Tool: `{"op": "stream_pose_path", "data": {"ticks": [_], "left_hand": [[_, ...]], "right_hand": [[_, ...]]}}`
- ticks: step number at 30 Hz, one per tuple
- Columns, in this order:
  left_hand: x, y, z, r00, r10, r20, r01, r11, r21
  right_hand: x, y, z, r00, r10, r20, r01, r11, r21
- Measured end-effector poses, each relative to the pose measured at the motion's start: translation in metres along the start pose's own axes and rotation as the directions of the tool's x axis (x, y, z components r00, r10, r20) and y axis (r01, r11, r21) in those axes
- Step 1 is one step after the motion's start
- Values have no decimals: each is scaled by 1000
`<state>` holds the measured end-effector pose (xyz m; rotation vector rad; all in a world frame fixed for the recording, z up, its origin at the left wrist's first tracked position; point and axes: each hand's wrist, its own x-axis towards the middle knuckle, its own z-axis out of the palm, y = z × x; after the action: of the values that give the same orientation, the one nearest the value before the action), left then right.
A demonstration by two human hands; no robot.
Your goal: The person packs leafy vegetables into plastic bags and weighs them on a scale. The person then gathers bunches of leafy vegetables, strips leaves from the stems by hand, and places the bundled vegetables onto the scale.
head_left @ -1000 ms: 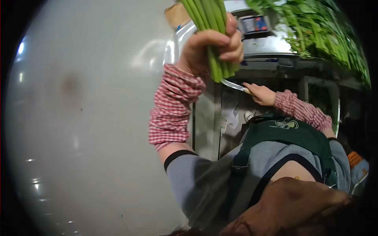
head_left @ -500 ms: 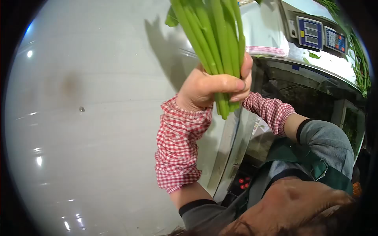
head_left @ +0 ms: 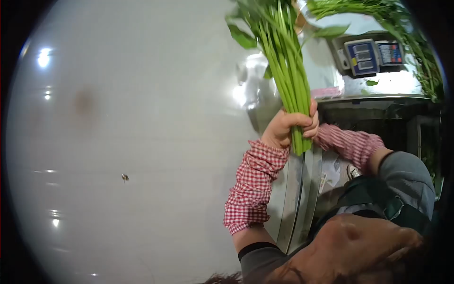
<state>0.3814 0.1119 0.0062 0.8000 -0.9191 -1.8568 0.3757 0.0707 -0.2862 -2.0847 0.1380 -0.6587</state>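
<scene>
My left hand (head_left: 295,125) is closed around the lower stems of a bunch of water spinach (head_left: 292,78), a leafy green vegetable with long pale green stems and pointed leaves. The bunch stands nearly upright, cut ends just below my fist and leaves reaching the top edge of the view. A red-and-white checked sleeve cover (head_left: 253,182) covers my left forearm. My right forearm, in a matching sleeve cover (head_left: 352,144), reaches toward the same stems. My right hand is mostly hidden behind the left one, so its grip does not show.
On a metal counter at upper right sits a blue scale display (head_left: 363,57) with a keypad (head_left: 390,53). More long greens (head_left: 423,61) lie around it, and a loose leaf (head_left: 372,83) is near the edge. A glossy white surface (head_left: 156,118) fills the left side.
My left hand, still gripping the bunch, appears lower and further right, with more leaves showing. The view has also shifted. More greens show around the scale.
</scene>
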Motion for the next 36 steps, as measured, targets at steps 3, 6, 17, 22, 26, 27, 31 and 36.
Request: {"op": "stream_pose_path", "data": {"ticks": [3,6,17,22,26,27,31,36], "left_hand": [[4,3,21,991,-131,21,132,986,-96],[21,4,58,975,-214,63,215,977,-3],[62,-12,327,726,-678,120,615,717,328],[95,-27,354,554,-785,277,679,618,397],[156,-14,341,475,-827,301,718,562,411],[165,-6,334,439,-841,316,731,539,418],[202,63,310,639,-757,139,430,501,751],[237,185,244,902,-432,8,220,476,851]], "right_hand": [[-58,-117,-139,932,-285,225,234,945,230],[-103,-227,-276,916,-327,231,349,936,-57],[-232,-454,-449,914,-36,404,391,343,-854],[-277,-453,-475,896,215,389,150,679,-719],[-276,-409,-516,945,140,294,43,840,-541],[-269,-403,-523,944,149,293,36,840,-542],[-217,-392,-564,930,258,263,20,678,-734],[-91,-383,-639,904,364,223,9,505,-863]]}}
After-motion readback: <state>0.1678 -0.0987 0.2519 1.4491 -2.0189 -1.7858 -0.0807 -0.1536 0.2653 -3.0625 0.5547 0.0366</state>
